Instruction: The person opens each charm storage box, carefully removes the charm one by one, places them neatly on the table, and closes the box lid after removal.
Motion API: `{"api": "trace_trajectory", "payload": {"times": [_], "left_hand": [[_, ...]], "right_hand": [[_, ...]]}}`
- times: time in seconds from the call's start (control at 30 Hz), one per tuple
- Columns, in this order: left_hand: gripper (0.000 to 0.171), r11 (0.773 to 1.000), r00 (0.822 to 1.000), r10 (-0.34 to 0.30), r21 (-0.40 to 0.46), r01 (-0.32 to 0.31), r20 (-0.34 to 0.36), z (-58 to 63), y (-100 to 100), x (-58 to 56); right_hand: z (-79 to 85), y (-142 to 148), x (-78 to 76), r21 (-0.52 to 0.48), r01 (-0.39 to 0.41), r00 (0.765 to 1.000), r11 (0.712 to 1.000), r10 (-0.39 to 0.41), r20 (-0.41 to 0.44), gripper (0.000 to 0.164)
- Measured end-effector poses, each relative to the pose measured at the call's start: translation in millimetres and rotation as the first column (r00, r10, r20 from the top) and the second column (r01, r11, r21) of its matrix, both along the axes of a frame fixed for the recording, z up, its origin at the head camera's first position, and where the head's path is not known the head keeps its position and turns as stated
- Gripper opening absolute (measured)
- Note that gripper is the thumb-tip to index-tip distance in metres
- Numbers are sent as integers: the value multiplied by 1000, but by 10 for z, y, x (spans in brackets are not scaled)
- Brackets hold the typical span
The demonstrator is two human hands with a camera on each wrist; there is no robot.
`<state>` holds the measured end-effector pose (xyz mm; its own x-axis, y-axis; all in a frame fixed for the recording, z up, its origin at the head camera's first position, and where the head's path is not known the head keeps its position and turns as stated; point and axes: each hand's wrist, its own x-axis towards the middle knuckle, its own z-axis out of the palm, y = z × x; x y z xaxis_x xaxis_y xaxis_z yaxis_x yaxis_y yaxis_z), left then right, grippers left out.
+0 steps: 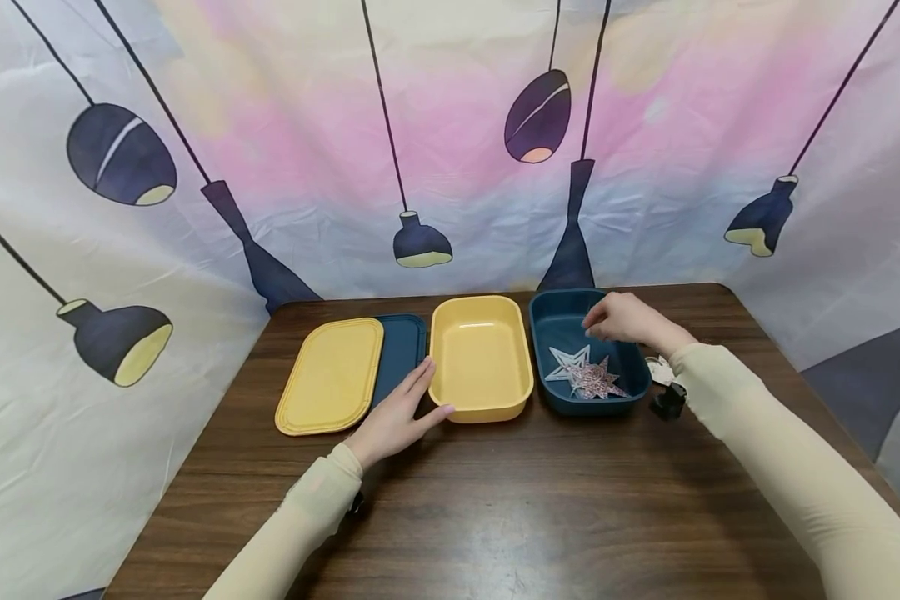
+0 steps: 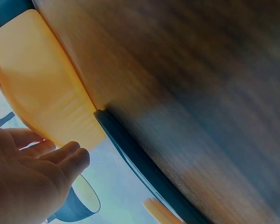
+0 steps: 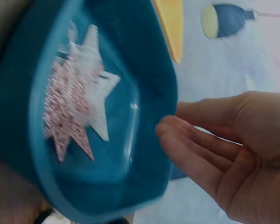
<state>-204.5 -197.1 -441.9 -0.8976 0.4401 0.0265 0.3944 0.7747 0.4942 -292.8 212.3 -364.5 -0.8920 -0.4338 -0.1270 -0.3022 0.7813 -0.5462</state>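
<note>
My left hand [image 1: 396, 423] rests with straight fingers against the near left corner of the yellow container [image 1: 482, 358]; thumb and fingers spread along its rim. In the left wrist view, the fingertips lie at the yellow wall [image 2: 46, 79]. Over the back right part of the dark blue container [image 1: 591, 408] hovers my right hand [image 1: 624, 321], its fingers loosely bent. Nothing shows between those fingers in the right wrist view. Inside the blue container lie a white star [image 1: 567, 364] and a pink glitter star [image 1: 598, 380], partly overlapping.
A yellow lid [image 1: 332, 375] overlaps a dark blue lid [image 1: 405, 346] at the left of the wooden table [image 1: 487, 508]. A small white object [image 1: 662, 371] lies right of the blue container, partly behind the right wrist. A lamp-printed cloth [image 1: 465, 150] hangs behind.
</note>
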Motion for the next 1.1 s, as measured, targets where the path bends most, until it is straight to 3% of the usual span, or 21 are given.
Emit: {"api": "trace_trajectory", "payload": {"times": [0.2,0.6,1.1], "left_hand": [[92,1000,1000,2,6,-2,-2,-6,0,-15],[92,1000,1000,4,2,-4,-6,-18,-1,-15],[93,1000,1000,13,-3,-13,-4,-20,1,-17]], "right_hand": [[-156,-159,37,71,-132,991,989,129,37,26],[-371,-279,136,137,-271,962,953,271,23,17],[-486,-339,169,217,-301,951,928,309,-3,17]]}}
